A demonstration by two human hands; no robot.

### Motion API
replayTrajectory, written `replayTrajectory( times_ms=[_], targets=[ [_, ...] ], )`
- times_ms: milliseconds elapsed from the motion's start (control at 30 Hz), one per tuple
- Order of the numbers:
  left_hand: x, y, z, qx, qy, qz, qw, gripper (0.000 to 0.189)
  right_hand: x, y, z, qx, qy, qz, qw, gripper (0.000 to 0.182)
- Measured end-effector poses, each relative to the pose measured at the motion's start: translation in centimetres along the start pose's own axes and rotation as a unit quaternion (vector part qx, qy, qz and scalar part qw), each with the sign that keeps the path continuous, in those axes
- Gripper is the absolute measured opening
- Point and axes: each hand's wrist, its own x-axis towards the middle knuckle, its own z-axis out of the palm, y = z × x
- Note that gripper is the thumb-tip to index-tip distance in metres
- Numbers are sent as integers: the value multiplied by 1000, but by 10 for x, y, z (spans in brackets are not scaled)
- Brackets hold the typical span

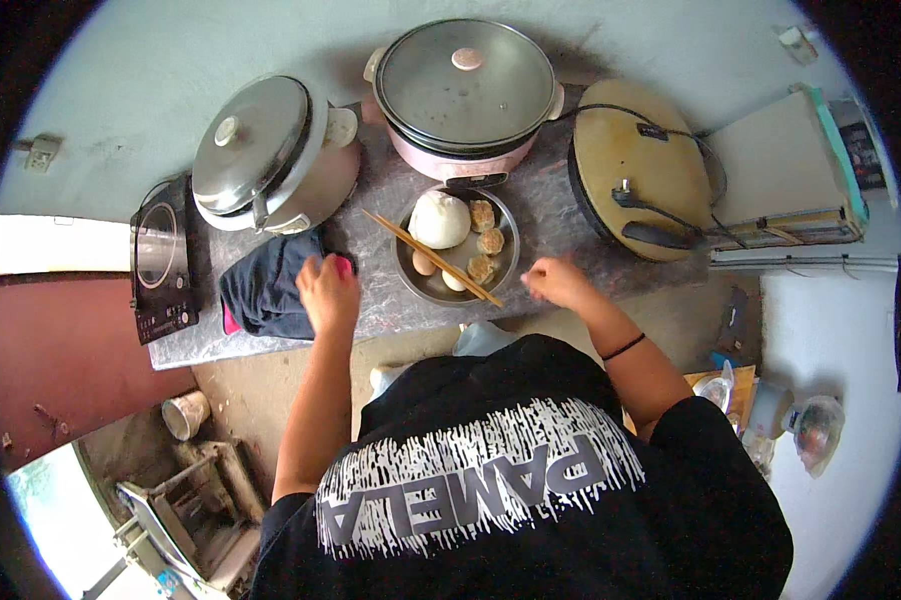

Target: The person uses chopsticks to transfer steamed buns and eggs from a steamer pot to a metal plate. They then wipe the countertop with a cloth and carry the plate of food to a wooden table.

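A steel bowl (456, 298) stands near the counter's front edge. In it lie a white steamed bun (440, 220), several browned dumplings (490, 241), a brown egg (423, 262) and a white egg or similar piece (453, 280). A pair of wooden chopsticks (428, 253) rests slantwise across the bowl. My left hand (329, 289) is at the right edge of a dark folded cloth (266, 281) with pink parts; whether the fingers grip it cannot be told. To the right of the bowl, my right hand (557, 282) hovers with curled fingers, touching neither bowl nor chopsticks.
A pink electric pot with a glass lid (461, 90) stands behind the bowl. A lidded rice cooker (270, 150) and an induction cooktop (163, 255) are at the left. At the right lies a round electric griddle (638, 172) with its cord and plug on top, beside a rack (780, 225).
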Motion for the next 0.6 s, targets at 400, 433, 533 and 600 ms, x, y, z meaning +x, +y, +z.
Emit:
replayTrajectory(
  times_ms=[400,433,533,600],
  targets=[
    [70,14,108,-226,-200,-220,928,59,24,16,32,110,-304,22,946,32],
    [70,23,105,-264,-198,-269,905,58,23,10,30,112,-301,24,947,31],
    [70,43,96,-397,-163,-354,831,38,24,8,30,143,-300,7,943,31],
    [67,44,97,-437,-142,-374,806,30,25,10,36,151,-297,4,943,30]
  ],
)
